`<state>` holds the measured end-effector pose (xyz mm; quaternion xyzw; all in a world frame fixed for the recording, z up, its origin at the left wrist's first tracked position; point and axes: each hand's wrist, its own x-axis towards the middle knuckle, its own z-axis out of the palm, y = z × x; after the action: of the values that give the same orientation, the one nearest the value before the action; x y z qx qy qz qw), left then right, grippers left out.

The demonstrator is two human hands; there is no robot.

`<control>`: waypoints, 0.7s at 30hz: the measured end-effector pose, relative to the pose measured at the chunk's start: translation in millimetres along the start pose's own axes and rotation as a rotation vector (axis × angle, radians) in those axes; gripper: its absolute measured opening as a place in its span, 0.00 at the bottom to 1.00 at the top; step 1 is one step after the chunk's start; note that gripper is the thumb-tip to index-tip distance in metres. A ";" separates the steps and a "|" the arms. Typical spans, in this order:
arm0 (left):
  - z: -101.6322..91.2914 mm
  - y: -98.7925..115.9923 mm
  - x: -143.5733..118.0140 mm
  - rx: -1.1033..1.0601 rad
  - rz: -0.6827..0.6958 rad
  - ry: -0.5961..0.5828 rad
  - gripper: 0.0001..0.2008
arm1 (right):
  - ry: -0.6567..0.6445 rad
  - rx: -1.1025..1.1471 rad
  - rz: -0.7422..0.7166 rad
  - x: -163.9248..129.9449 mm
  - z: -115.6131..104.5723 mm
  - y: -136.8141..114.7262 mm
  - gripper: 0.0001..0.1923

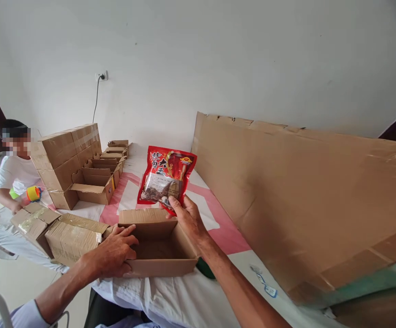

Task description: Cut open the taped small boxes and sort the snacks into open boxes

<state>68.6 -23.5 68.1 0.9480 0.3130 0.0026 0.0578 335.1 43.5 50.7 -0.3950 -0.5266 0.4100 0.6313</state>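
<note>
My right hand [188, 218] grips the bottom edge of a red food packet [166, 177] and holds it upright just above the far edge of an open cardboard box [160, 262]. The packet has a clear window showing brown contents. My left hand [111, 255] rests on the box's left wall, fingers curled over the rim. The box looks empty inside and sits on a white and pink cloth [170, 291] over the table.
Taped boxes [71, 237] lie left of my box. Further back stand stacked sealed cartons [64, 155] and a row of open boxes [95, 182]. A large flat cardboard sheet [303, 191] leans along the right. A seated person [15, 173] is at far left.
</note>
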 end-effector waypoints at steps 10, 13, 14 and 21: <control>-19.5 -13.6 25.5 -0.065 0.082 -0.079 0.04 | 0.010 -0.081 -0.115 30.0 -21.3 -27.5 0.28; -21.7 -27.7 22.5 -0.309 0.111 -0.103 0.09 | 0.008 -0.079 -0.113 34.8 -27.8 -24.1 0.27; -25.7 -38.0 21.6 -0.411 0.081 -0.060 0.11 | 0.015 -0.070 -0.108 36.2 -30.2 -21.0 0.28; -53.7 -164.4 23.9 -0.841 -0.508 0.478 0.15 | 0.124 0.055 -0.016 46.8 -52.5 27.5 0.30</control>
<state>-12.0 127.6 102.4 0.7107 0.5086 0.3287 0.3580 389.3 93.3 34.1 -0.3976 -0.4783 0.3940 0.6767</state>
